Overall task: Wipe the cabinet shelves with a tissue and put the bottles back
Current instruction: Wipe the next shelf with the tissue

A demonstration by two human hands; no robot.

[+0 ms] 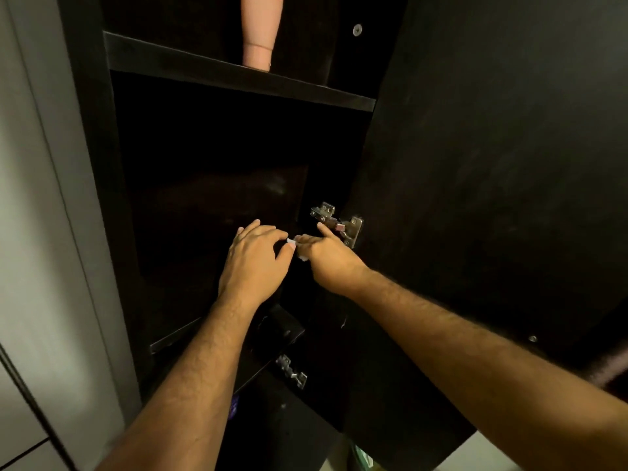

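White scrap of crumpled tissue (296, 248), small and bright against the dark wood, caught between the two hands at the middle of the open cabinet. Left hand (255, 258) reaching in palm down, fingers gently bent, thumb tip (289, 248) touching the left edge of the tissue. Right hand (329, 258) just beside it, curled fingers closed round the tissue's right part, most of the paper hidden inside the grip, only a tuft showing between the hands and another below the knuckles. Right index finger (325, 229) stretched out apart from the rest, tip touching the silver metal door hinge (336, 223) at the cabinet's right wall. Both bare forearms rising from the bottom of the view over the front edge of the dark brown lower shelf (176, 336), tissue held above that shelf, whether touching the wood impossible to tell in the dimness. Dark upper shelf board (238, 74) higher up, bearing a pink plastic bottle (259, 32) standing neck down. Dark open cabinet door (492, 164) filling the right side, second silver hinge (292, 371) lower, beneath the left forearm.
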